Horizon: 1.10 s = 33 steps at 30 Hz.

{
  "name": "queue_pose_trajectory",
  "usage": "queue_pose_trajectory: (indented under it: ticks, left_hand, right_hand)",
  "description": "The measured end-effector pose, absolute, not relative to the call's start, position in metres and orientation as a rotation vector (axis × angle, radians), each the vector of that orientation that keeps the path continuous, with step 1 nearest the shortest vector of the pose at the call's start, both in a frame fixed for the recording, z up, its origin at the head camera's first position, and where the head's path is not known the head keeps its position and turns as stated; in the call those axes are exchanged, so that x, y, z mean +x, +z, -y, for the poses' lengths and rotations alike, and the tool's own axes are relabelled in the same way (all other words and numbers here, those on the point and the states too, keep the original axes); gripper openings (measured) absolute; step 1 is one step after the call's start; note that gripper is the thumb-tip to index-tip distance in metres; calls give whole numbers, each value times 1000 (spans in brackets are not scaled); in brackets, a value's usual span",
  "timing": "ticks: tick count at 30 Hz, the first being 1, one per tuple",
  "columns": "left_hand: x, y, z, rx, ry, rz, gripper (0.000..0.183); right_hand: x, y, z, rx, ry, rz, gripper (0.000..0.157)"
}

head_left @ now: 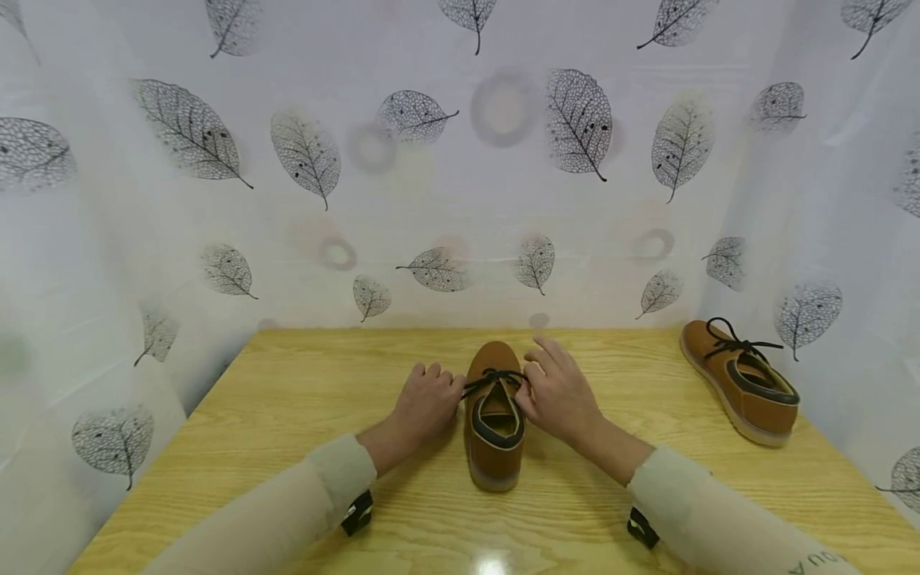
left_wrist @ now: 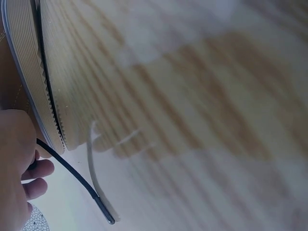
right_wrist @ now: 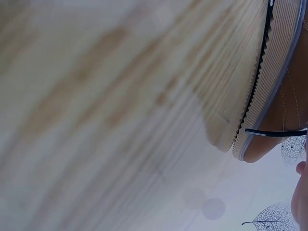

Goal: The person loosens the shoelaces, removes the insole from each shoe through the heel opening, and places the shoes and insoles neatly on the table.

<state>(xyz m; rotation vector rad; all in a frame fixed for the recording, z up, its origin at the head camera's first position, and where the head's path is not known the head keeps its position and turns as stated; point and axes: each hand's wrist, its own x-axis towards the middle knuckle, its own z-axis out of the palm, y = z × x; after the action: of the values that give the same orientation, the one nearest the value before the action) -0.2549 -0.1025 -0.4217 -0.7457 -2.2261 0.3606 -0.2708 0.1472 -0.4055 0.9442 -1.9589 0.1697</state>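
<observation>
A brown shoe (head_left: 495, 447) with a dark collar stands on the table, toe pointing away. Its black laces (head_left: 494, 378) cross over the tongue and stretch out to both sides. On the left of the shoe, my left hand (head_left: 429, 399) pinches one lace with curled fingers. My right hand (head_left: 559, 393) pinches the lace on the other side, with some fingers raised. In the left wrist view a lace end (left_wrist: 77, 174) with a tip hangs out of the hand. The right wrist view shows another lace end (right_wrist: 272, 133) by the sole.
A second brown shoe (head_left: 743, 383), its black laces tied in a bow, stands at the table's right edge. The wooden table (head_left: 302, 399) meets a white leaf-patterned curtain (head_left: 460, 200) at the back and sides.
</observation>
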Motion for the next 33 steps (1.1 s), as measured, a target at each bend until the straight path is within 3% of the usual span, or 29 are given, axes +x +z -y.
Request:
queue_pose_trajectory:
  ticks: [23,33]
  left_hand:
    - [-254,-421,103,-731,374,2268,9]
    - [-252,-419,103,-724,392,2317,10]
  right_hand:
    - [-262,-408,-150,850,115,2025,18]
    - [-262,-407,-150,837,273,1984,1]
